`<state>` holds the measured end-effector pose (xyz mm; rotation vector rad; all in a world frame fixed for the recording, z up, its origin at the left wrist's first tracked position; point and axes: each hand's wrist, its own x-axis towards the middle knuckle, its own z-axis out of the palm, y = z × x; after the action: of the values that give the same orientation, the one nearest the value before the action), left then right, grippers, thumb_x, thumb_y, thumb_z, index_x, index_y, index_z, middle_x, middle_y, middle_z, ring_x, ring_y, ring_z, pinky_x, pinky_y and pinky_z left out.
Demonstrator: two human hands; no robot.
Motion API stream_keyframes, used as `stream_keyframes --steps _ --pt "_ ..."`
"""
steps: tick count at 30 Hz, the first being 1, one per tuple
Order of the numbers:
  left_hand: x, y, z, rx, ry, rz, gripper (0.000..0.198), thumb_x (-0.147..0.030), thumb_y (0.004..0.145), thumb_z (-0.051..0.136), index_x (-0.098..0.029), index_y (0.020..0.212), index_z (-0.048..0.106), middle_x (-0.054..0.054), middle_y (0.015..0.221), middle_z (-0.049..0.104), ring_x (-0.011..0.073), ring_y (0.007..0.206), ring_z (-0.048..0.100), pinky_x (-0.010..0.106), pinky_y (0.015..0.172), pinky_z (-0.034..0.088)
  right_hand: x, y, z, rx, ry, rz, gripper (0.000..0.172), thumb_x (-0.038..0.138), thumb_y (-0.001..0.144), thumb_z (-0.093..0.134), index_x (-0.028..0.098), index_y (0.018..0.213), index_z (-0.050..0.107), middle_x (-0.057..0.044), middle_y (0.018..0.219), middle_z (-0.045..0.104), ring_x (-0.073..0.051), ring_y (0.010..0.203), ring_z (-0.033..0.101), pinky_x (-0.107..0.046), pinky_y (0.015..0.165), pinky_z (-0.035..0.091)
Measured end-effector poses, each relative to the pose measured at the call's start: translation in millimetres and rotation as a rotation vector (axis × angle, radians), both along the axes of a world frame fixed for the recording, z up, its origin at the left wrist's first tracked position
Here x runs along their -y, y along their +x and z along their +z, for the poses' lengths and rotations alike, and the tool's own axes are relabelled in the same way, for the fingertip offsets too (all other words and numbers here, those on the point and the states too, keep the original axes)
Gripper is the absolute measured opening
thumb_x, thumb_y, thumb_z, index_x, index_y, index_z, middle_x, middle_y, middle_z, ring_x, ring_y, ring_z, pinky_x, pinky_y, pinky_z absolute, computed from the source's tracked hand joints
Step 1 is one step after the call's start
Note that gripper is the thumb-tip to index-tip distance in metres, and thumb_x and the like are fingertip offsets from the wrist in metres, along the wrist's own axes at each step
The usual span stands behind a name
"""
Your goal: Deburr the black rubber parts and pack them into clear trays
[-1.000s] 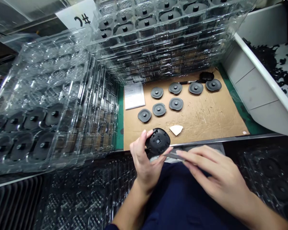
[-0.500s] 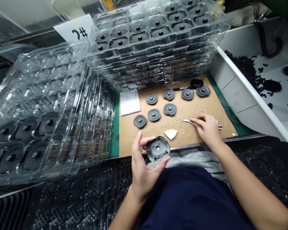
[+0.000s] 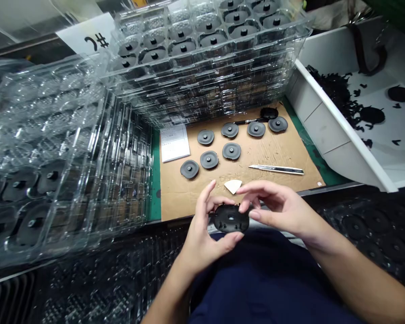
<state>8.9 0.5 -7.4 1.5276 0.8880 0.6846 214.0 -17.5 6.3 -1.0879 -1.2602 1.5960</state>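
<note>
left hand (image 3: 200,238) pinches black disc (image 3: 231,218) underside-up, exposing it | right hand (image 3: 283,209) apart or barely touching rim, hard to tell | snap-off knife (image 3: 276,169) lies on cardboard (image 3: 276,155), out of the way

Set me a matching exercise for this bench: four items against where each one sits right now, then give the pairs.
Items:
1. black disc
2. utility knife
3. printed sheet
4. black offcuts

Places:
A. inside the white bin
B. between the left hand and right hand
C. at the far left corner of the cardboard
D. on the right half of the cardboard

Pairs: 1-B, 2-D, 3-C, 4-A
</note>
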Motion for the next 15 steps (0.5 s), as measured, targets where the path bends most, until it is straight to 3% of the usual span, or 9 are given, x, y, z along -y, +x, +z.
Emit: stream_keyframes --steps 2,8,15 --pt "0.2 -0.1 1.0 0.014 -0.043 -0.029 0.089 -0.030 0.074 0.069 -0.024 0.144 0.014 0.010 0.110 0.058 0.0223 0.104 0.057 0.039 0.095 0.043 -0.4 1.8 -1.4 0.010 -0.030 0.002 0.035 0.026 0.084 0.062 0.020 0.118 0.056 -0.003 0.090 0.067 -0.013 0.084 0.062 -0.025 0.074 0.047" --pt "0.0 0.1 1.9 0.029 -0.164 -0.138 0.087 -0.039 0.074 0.069 -0.025 0.143 0.017 0.013 0.116 0.057 0.0260 0.111 0.056 0.043 0.101 0.039 -2.4 2.4 1.1 -0.074 -0.133 0.207 0.033 0.025 0.081 0.065 0.017 0.113 0.059 -0.001 0.082 0.067 -0.010 0.076 0.062 -0.024 0.073 0.047" --pt "-0.5 0.4 3.9 0.065 -0.247 -0.223 0.088 -0.049 0.072 0.068 -0.027 0.143 0.020 0.013 0.118 0.058 0.0284 0.111 0.058 0.045 0.101 0.042 -5.3 3.0 -0.2 -0.190 -0.214 0.289 0.030 0.022 0.078 0.069 0.018 0.107 0.063 0.001 0.080 0.066 -0.008 0.074 0.062 -0.021 0.070 0.046"
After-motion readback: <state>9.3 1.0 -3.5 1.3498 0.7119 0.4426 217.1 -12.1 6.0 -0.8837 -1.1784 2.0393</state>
